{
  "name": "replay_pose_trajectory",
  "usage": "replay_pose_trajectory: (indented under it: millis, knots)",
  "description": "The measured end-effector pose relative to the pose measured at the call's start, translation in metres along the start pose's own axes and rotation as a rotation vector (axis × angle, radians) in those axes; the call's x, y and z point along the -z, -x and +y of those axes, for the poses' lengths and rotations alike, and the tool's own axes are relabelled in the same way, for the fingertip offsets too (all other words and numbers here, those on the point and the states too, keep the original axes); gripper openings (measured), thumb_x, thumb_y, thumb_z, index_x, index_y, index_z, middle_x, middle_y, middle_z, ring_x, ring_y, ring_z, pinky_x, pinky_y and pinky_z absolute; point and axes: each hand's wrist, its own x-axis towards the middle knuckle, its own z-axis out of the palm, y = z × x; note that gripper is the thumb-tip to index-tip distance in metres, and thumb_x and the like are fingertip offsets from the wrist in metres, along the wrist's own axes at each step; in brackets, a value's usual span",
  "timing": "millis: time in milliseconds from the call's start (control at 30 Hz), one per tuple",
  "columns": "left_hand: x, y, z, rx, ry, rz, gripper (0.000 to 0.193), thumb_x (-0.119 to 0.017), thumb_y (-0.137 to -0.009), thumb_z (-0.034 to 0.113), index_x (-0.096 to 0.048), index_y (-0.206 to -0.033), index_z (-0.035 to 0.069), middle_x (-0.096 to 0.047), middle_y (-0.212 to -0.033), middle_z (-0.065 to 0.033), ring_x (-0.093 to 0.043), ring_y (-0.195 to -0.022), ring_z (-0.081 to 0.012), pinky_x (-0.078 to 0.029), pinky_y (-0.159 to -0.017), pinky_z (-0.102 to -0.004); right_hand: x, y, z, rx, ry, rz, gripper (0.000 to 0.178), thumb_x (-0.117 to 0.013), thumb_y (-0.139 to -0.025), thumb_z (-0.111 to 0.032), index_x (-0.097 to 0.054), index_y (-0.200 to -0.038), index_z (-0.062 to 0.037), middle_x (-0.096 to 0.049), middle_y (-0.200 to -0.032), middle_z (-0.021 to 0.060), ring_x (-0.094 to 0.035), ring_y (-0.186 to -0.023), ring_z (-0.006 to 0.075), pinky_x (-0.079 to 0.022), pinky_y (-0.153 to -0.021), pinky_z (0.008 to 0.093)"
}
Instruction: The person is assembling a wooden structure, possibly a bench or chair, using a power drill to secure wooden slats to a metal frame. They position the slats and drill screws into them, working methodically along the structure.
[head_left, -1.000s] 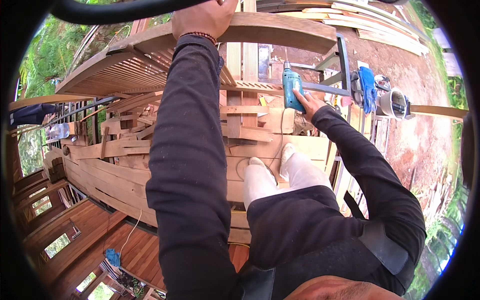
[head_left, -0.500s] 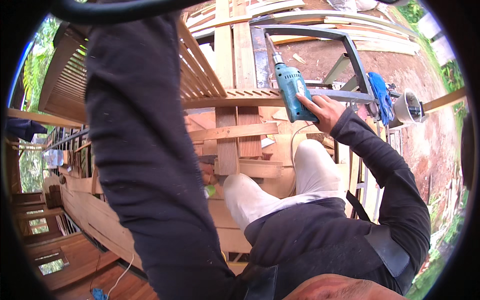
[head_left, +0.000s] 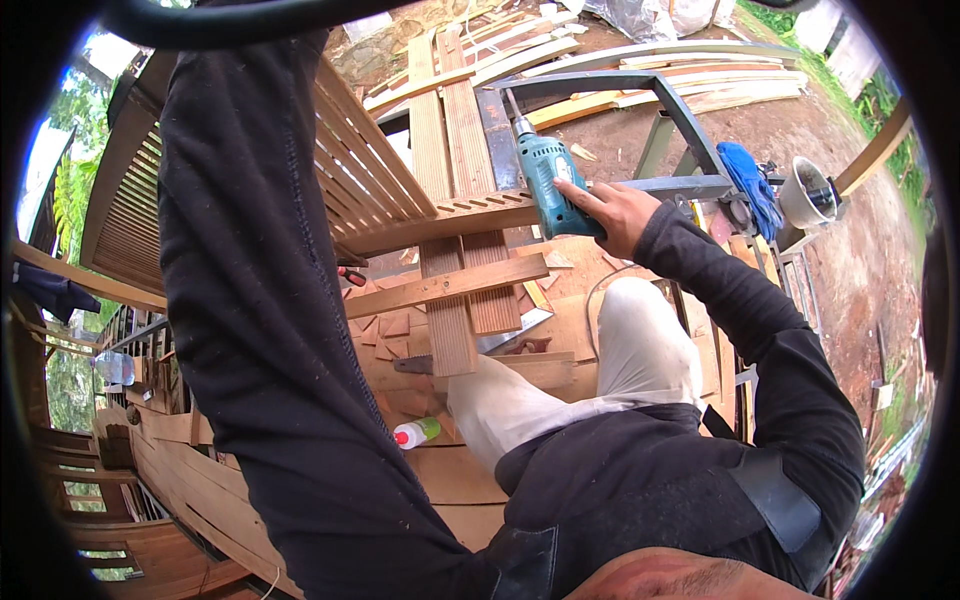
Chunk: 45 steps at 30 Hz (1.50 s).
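My right hand [head_left: 622,220] grips a teal power drill [head_left: 552,175] by its body. The drill's long bit points up and away, and its tip is near the corner of a dark metal frame [head_left: 655,90]. Beside the drill runs a wooden rail [head_left: 445,222] with a row of slanted slots, joined to a slatted wooden panel [head_left: 365,140]. My left arm [head_left: 250,250] reaches far forward across the panel. Its hand is hidden beyond the black rim at the top. Two grooved boards [head_left: 448,320] pass under the rail toward my knees.
A loose batten [head_left: 450,285] lies across the boards. Below are a saw blade [head_left: 412,365], a red-capped bottle [head_left: 418,432], a red-and-black handle [head_left: 351,275] and wood offcuts. At right are blue gloves [head_left: 750,190] and a white bucket [head_left: 808,190]. Timber strips [head_left: 690,75] lie behind.
The whole view has shifted slightly, and my left arm sits further left in it. More of the bottle, saw and offcuts shows. My right hand keeps its grip on the drill.
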Motion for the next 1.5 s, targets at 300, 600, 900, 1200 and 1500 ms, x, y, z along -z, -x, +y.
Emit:
replay_pose_trajectory:
  millis: [300,600,900,1200,1500]
  knots:
    - [0.035,-0.009,0.017,0.524,0.481,-0.24,0.034,-0.05,-0.101,0.031,-0.07,-0.108,0.004,-0.072,-0.102,-0.0242,-0.072,-0.091,-0.0403,-0.056,-0.084,-0.0495,-0.001,0.045,0.007,0.03,0.024,0.116,0.085,-0.072,-0.082,-0.01,-0.038,-0.16,-0.0172,-0.059,-0.089,0.0114,-0.066,-0.083,0.0324,-0.054,-0.072,0.0429]
    - [0.028,-0.003,0.006,0.077,0.151,-0.136,0.031,-0.056,-0.099,0.033,-0.07,-0.102,0.006,-0.072,-0.091,-0.0233,-0.073,-0.087,-0.0401,-0.057,-0.078,-0.05,-0.001,0.041,0.006,0.048,-0.059,0.151,0.088,-0.071,-0.078,-0.005,-0.039,-0.159,-0.0202,-0.063,-0.094,0.0131,-0.067,-0.088,0.0352,-0.056,-0.075,0.0437]
    - [0.006,0.0,-0.003,0.018,0.067,-0.02,0.017,-0.057,-0.095,0.02,-0.07,-0.097,0.009,-0.072,-0.083,-0.017,-0.073,-0.076,-0.0336,-0.058,-0.069,-0.0453,0.005,0.05,0.01,0.0,-0.046,0.126,0.085,-0.07,-0.08,-0.005,-0.039,-0.158,-0.0204,-0.063,-0.092,0.0133,-0.067,-0.086,0.0354,-0.055,-0.074,0.0446]
    - [-0.001,0.001,-0.001,0.008,-0.008,-0.038,0.015,-0.057,-0.093,0.013,-0.071,-0.097,0.011,-0.072,-0.081,-0.0138,-0.073,-0.074,-0.0305,-0.058,-0.067,-0.043,0.007,0.06,0.013,-0.01,-0.053,0.106,0.083,-0.075,-0.085,-0.017,-0.038,-0.159,-0.0202,-0.063,-0.091,0.0136,-0.068,-0.085,0.0339,-0.055,-0.073,0.0435]
    - [-0.003,0.001,0.0,-0.001,0.031,0.056,0.016,-0.057,-0.093,0.013,-0.073,-0.097,0.011,-0.072,-0.081,-0.0152,-0.073,-0.073,-0.0305,-0.058,-0.067,-0.0429,0.011,0.057,0.019,0.033,-0.073,0.1,0.086,-0.076,-0.085,-0.019,-0.036,-0.16,-0.0193,-0.064,-0.092,0.0139,-0.068,-0.085,0.0349,-0.055,-0.075,0.0448]
